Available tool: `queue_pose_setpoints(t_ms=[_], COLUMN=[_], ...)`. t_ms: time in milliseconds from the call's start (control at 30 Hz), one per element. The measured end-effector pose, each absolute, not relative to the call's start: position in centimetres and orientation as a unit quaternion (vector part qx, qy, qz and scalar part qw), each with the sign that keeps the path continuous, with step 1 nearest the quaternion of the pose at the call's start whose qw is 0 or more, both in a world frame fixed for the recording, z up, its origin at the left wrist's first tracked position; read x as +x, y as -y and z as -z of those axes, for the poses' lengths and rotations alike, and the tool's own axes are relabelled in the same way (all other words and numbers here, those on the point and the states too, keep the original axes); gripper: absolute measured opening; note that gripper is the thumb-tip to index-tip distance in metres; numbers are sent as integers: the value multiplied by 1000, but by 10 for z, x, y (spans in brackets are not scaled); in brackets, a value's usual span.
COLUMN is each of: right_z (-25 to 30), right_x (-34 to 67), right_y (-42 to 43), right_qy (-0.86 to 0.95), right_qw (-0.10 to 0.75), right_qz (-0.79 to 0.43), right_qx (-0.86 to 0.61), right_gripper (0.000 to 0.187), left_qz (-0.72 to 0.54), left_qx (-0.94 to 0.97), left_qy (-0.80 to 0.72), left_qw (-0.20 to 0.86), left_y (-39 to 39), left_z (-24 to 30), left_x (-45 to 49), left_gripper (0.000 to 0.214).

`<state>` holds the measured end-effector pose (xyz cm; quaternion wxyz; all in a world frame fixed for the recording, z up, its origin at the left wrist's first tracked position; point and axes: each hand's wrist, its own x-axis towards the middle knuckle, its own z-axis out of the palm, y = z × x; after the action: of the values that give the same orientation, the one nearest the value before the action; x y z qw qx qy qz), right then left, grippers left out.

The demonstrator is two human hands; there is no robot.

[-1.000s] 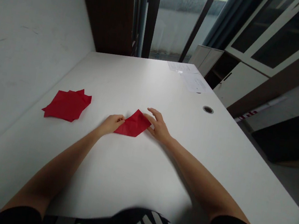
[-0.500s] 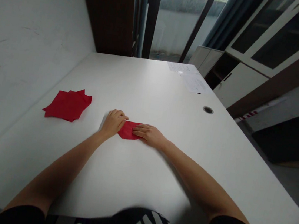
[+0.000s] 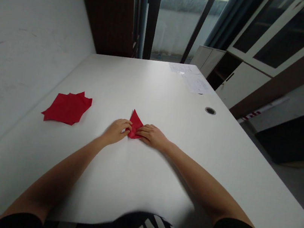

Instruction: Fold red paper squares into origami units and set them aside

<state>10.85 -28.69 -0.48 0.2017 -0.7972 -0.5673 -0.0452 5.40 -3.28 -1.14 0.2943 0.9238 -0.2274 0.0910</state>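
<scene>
The small folded red paper has narrowed into a pointed triangle, its tip now aimed away from the person. The left hand and right hand have closed in on its sides.

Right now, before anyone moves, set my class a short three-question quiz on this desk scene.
1. True or false: the left hand and the right hand both touch the folded red paper.
2. Where does the pile of red sheets lie on the white desk? A: left of the hands. B: under the right hand. C: beyond the grommet.
3. Fill in: the round cable grommet lies to the ____ of the hands.

Key: 1 true; 2 A; 3 right.
</scene>
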Motion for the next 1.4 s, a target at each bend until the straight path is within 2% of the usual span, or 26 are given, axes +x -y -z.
queue_pose_setpoints(t_ms=[100, 267, 400, 667, 867, 1100, 1267, 1400], right_z=[8, 15, 13, 8, 10, 8, 7, 5], right_x=[109, 114, 113, 106, 104, 102, 109, 109], right_y=[285, 285, 285, 280, 278, 275, 279, 280], right_qy=[511, 406, 347, 282, 314, 408, 335, 281], right_qw=[228, 258, 224, 165, 140, 113, 106, 71], right_qz=[46, 33, 20, 34, 77, 81, 46, 62], right_qx=[-827, -876, -910, -944, -936, -902, -935, -955], right_gripper=[32, 36, 36, 19, 17, 18, 13, 19], left_qz=[-91, -94, -106, -134, -106, -19, 15, 25], left_qx=[919, 915, 926, 951, 944, 956, 958, 960], left_qy=[224, 220, 199, 142, 237, 248, 261, 262], left_qw=[311, 324, 302, 241, 205, 155, 118, 97], left_y=[33, 35, 35, 41, 45, 45, 43, 46], left_z=[11, 11, 15, 15, 21, 29, 23, 20], left_x=[53, 54, 56, 53, 52, 51, 47, 44], left_gripper=[7, 18, 15, 7, 36, 56, 68, 72])
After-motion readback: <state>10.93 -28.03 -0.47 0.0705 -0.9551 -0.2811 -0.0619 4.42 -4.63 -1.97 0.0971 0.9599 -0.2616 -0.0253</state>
